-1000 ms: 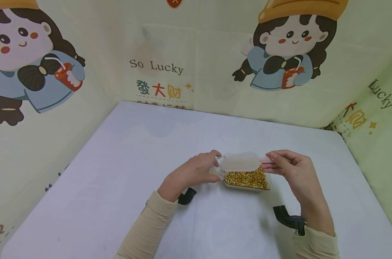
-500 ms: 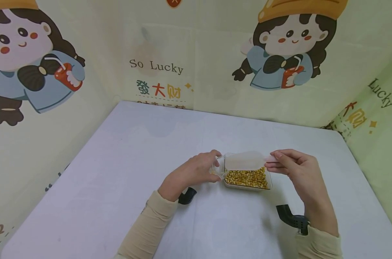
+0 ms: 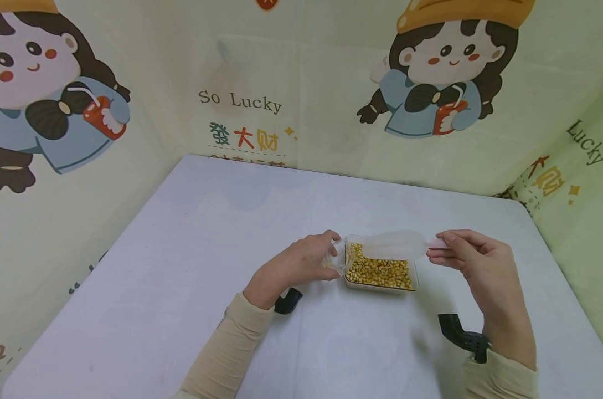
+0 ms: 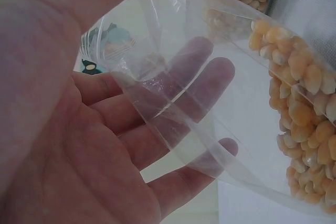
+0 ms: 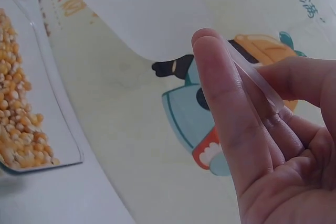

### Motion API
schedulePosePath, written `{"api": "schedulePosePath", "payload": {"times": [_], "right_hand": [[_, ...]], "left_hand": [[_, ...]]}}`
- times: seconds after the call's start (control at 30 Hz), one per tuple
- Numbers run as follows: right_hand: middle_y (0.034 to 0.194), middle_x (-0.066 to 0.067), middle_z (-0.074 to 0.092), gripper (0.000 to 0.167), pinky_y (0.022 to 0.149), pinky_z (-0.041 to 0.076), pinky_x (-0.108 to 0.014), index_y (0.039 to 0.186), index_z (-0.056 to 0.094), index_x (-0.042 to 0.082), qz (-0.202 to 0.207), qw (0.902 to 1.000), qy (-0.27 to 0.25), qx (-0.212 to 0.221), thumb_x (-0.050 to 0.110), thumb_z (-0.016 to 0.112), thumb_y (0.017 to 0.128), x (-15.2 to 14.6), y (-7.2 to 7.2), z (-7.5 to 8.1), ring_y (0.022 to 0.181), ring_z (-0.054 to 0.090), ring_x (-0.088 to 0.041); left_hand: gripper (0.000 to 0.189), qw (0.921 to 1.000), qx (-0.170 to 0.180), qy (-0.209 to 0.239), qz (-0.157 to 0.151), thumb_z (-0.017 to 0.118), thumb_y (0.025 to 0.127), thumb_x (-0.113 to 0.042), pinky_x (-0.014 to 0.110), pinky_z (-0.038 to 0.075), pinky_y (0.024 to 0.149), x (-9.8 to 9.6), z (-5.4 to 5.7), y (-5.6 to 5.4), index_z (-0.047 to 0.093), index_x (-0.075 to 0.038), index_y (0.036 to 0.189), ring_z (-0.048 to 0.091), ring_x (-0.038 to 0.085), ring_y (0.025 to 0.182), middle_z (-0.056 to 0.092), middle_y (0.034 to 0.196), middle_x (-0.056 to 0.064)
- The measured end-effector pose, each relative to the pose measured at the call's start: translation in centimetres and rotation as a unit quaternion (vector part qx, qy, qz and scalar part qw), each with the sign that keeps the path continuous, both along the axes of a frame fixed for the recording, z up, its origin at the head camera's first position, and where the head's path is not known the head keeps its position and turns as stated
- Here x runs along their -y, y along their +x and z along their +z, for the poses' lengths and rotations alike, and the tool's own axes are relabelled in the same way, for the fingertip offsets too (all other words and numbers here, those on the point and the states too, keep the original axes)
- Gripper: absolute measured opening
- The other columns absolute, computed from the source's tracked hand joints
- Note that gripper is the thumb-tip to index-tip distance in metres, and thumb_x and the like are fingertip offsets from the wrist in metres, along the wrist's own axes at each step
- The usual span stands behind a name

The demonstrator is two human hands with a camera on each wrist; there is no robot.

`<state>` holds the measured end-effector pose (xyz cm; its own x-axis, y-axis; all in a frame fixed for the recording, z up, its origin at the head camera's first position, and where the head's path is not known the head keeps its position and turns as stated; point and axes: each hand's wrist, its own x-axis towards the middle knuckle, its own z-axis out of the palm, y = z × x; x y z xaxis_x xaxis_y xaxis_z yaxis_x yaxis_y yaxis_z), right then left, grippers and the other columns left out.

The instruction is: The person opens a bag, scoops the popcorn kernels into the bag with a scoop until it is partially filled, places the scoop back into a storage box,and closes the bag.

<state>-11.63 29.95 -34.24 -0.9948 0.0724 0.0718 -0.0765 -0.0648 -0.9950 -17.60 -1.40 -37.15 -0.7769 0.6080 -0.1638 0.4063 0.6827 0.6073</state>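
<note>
The left hand [image 3: 303, 259] holds the mouth of a clear plastic bag [image 3: 337, 256], its fingers [image 4: 207, 90] spread along the film and showing through it in the left wrist view, with the thumb on the opposite side. Corn kernels lie in the bag, gathered away from the palm. The bag is just beside the left end of a rectangular, clear-walled box [image 3: 376, 289], which sits on the white table [image 3: 251, 216] and is filled with yellow kernels [image 3: 386, 273]. The right hand [image 3: 488, 266] pinches the narrow handle of a translucent scoop [image 3: 393, 245] between thumb and fingers. The scoop's broad blade points left, toward the bag, and passes over the far part of the box, hiding some of the corn; in the head view I cannot tell how high above the kernels it is. Both arms wear beige sleeves [image 3: 226, 349], and a curved black mount [image 3: 463, 336] sticks out at the right wrist, with a similar black piece [image 3: 288, 302] by the left. Behind the table hangs a pale backdrop [image 3: 331, 111] printed with cartoon figures [image 3: 441, 83] and the words "So Lucky".
</note>
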Motion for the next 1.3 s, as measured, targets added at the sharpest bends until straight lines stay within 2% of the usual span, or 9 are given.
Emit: {"api": "schedulePosePath", "payload": {"times": [0.2, 0.47, 0.77, 0.97, 1.1, 1.3], "right_hand": [[0.089, -0.008, 0.077, 0.02, 0.074, 0.059, -0.033, 0.105, 0.069, -0.006, -0.016, 0.9999, -0.005, 0.0, 0.011, 0.066, 0.094, -0.6, 0.1, 0.0, 0.076, 0.076, -0.021], [0.089, -0.006, 0.077, 0.018, 0.072, 0.059, -0.03, 0.104, 0.071, -0.001, -0.016, 0.9994, 0.03, 0.01, 0.013, 0.067, 0.094, -1.3, 0.4, 0.0, 0.076, 0.076, -0.021], [0.087, -0.007, 0.078, 0.025, 0.072, 0.059, -0.031, 0.106, 0.069, -0.004, -0.022, 0.997, 0.068, 0.03, 0.018, 0.068, 0.093, -1.8, 0.8, 0.3, 0.076, 0.076, -0.021], [0.087, -0.007, 0.078, 0.023, 0.071, 0.059, -0.031, 0.105, 0.068, -0.004, -0.018, 0.9954, 0.091, 0.022, 0.016, 0.068, 0.094, -2.1, 1.1, 0.5, 0.075, 0.076, -0.02], [0.086, -0.004, 0.078, 0.022, 0.069, 0.059, -0.029, 0.104, 0.068, -0.003, -0.026, 0.9923, 0.119, 0.022, 0.017, 0.068, 0.094, -2.3, 1.2, 0.6, 0.074, 0.076, -0.019], [0.085, -0.001, 0.078, 0.024, 0.069, 0.059, -0.028, 0.105, 0.069, 0.001, -0.04, 0.9856, 0.157, 0.047, 0.022, 0.068, 0.094, -2.3, 1.4, 0.8, 0.074, 0.075, -0.017]], "left_hand": [[0.069, 1.0, 0.003, 0.002, 0.0, 0.077, 0.086, -0.026, 0.029, 0.05, 0.089, 0.0, 0.0, -0.1, 0.042, -0.009, 0.143, 0.064, 0.017, 0.106, 0.068, 0.123, 0.004], [0.069, 1.0, 0.002, 0.003, -0.002, 0.077, 0.086, -0.026, 0.029, 0.05, 0.089, 0.0, 0.0, -0.1, 0.042, -0.008, 0.142, 0.064, 0.018, 0.107, 0.068, 0.123, 0.005], [0.069, 1.0, -0.003, 0.001, -0.002, 0.078, 0.086, -0.027, 0.029, 0.051, 0.089, 0.0, 0.0, 0.0, 0.042, -0.008, 0.142, 0.065, 0.018, 0.106, 0.068, 0.123, 0.005], [0.069, 1.0, 0.001, 0.005, 0.001, 0.078, 0.086, -0.027, 0.029, 0.05, 0.088, 0.0, 0.0, 0.1, 0.043, -0.009, 0.142, 0.065, 0.017, 0.105, 0.068, 0.123, 0.005], [0.068, 1.0, -0.001, 0.003, -0.001, 0.077, 0.086, -0.027, 0.029, 0.05, 0.088, 0.1, 0.0, 0.0, 0.042, -0.009, 0.142, 0.065, 0.017, 0.105, 0.068, 0.123, 0.004], [0.069, 1.0, 0.002, 0.001, 0.001, 0.077, 0.086, -0.027, 0.03, 0.05, 0.089, 0.1, 0.2, 0.1, 0.042, -0.009, 0.143, 0.064, 0.017, 0.106, 0.068, 0.124, 0.004]]}}
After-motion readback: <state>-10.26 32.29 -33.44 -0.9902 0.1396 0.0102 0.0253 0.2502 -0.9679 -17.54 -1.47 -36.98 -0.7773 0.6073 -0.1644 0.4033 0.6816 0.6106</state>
